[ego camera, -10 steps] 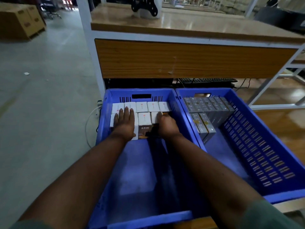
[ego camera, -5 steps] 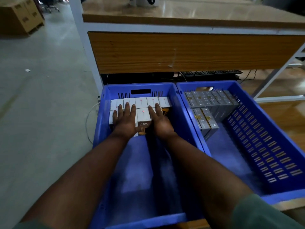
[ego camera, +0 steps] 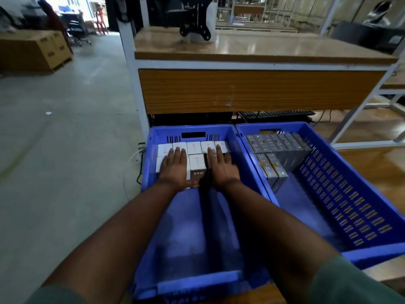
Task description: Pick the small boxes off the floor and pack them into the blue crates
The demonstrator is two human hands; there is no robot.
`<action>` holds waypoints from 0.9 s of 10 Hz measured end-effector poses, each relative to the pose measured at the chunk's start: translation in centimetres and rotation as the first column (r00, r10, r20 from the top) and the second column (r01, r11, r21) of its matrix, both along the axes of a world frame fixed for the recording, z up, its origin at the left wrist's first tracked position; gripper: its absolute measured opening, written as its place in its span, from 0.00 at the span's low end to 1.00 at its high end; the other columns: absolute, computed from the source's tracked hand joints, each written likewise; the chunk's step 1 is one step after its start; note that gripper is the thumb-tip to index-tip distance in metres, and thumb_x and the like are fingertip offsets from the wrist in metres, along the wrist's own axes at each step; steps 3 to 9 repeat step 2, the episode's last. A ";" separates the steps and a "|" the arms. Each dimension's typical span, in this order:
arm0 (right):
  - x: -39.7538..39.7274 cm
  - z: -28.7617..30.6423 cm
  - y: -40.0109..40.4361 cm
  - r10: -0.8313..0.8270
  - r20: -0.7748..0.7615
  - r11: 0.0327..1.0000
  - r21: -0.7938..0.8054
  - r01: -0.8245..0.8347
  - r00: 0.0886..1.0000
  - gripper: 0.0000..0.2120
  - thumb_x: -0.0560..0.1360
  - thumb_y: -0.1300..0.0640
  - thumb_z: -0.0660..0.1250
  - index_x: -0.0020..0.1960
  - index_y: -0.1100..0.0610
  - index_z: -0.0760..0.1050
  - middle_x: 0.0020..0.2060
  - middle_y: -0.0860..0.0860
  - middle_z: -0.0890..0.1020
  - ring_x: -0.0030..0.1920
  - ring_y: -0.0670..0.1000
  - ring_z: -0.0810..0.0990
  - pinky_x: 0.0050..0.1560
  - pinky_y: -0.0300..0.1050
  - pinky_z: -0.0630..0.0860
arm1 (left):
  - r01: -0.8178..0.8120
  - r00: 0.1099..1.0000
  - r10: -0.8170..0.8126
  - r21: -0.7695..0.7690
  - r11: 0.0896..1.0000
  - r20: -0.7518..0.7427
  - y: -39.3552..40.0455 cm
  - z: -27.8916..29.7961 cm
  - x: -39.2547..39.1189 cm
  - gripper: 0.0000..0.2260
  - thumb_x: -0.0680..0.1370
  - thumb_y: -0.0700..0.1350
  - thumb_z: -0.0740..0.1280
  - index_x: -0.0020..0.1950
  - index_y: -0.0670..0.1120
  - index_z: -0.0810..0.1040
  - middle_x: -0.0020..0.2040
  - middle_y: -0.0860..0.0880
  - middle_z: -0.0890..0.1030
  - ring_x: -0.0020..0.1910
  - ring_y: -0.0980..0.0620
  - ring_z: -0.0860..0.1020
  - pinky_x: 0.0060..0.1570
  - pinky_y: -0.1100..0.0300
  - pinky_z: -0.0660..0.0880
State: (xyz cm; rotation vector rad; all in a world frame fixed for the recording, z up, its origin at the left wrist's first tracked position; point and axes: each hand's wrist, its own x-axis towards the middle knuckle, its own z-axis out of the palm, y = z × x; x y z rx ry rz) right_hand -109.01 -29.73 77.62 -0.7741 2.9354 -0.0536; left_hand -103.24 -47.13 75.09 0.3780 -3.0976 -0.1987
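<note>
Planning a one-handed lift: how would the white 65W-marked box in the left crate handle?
The white 65W-marked box looks like stiff, square-edged cardboard, so it probably won't roll. Standing upright at the row's open front, it might tip forward. Its smooth faces could be slippery.

Both forearms are bare from wrist to past the elbow. The left hand and right hand wear no gloves, rings or watch. Short sleeves in a muted green, possibly a T-shirt, show at the frame's bottom corners.

Dim indoor light prevailed; daylight blazed from a doorway far left, the tabletop showed glare, edges bowed, and everything looked soft.
</note>
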 end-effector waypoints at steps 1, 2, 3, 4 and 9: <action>1.6 1.2 0.8 0.045 -0.049 0.996 -0.081 -0.049 0.998 0.45 0.76 0.47 0.71 0.83 0.55 0.49 0.83 0.58 0.51 0.81 0.66 0.53 0.75 0.62 0.65 | 0.052 0.999 -0.052 -0.008 0.999 -0.014 0.5 2.1 1.6 0.47 0.74 0.59 0.73 0.82 0.41 0.51 0.82 0.38 0.55 0.81 0.38 0.53 0.79 0.47 0.54; 2.5 2.9 2.2 0.145 -0.214 0.957 -0.216 -0.192 0.966 0.27 0.77 0.52 0.68 0.75 0.57 0.70 0.77 0.57 0.69 0.74 0.62 0.68 0.72 0.55 0.68 | 0.082 0.976 -0.090 -0.048 0.995 -0.196 0.4 3.6 2.8 0.22 0.75 0.44 0.68 0.68 0.41 0.74 0.66 0.41 0.75 0.68 0.38 0.71 0.68 0.48 0.69; 2.5 2.9 2.2 0.145 -0.214 0.957 -0.216 -0.192 0.966 0.27 0.77 0.52 0.68 0.75 0.57 0.70 0.77 0.57 0.69 0.74 0.62 0.68 0.72 0.55 0.68 | 0.082 0.976 -0.090 -0.048 0.995 -0.196 0.4 3.6 2.8 0.22 0.75 0.44 0.68 0.68 0.41 0.74 0.66 0.41 0.75 0.68 0.38 0.71 0.68 0.48 0.69; 2.5 2.9 2.2 0.145 -0.214 0.957 -0.216 -0.192 0.966 0.27 0.77 0.52 0.68 0.75 0.57 0.70 0.77 0.57 0.69 0.74 0.62 0.68 0.72 0.55 0.68 | 0.082 0.976 -0.090 -0.048 0.995 -0.196 0.4 3.6 2.8 0.22 0.75 0.44 0.68 0.68 0.41 0.74 0.66 0.41 0.75 0.68 0.38 0.71 0.68 0.48 0.69; 2.5 2.9 2.2 0.145 -0.214 0.957 -0.216 -0.192 0.966 0.27 0.77 0.52 0.68 0.75 0.57 0.70 0.77 0.57 0.69 0.74 0.62 0.68 0.72 0.55 0.68 | 0.082 0.976 -0.090 -0.048 0.995 -0.196 0.4 3.6 2.8 0.22 0.75 0.44 0.68 0.68 0.41 0.74 0.66 0.41 0.75 0.68 0.38 0.71 0.68 0.48 0.69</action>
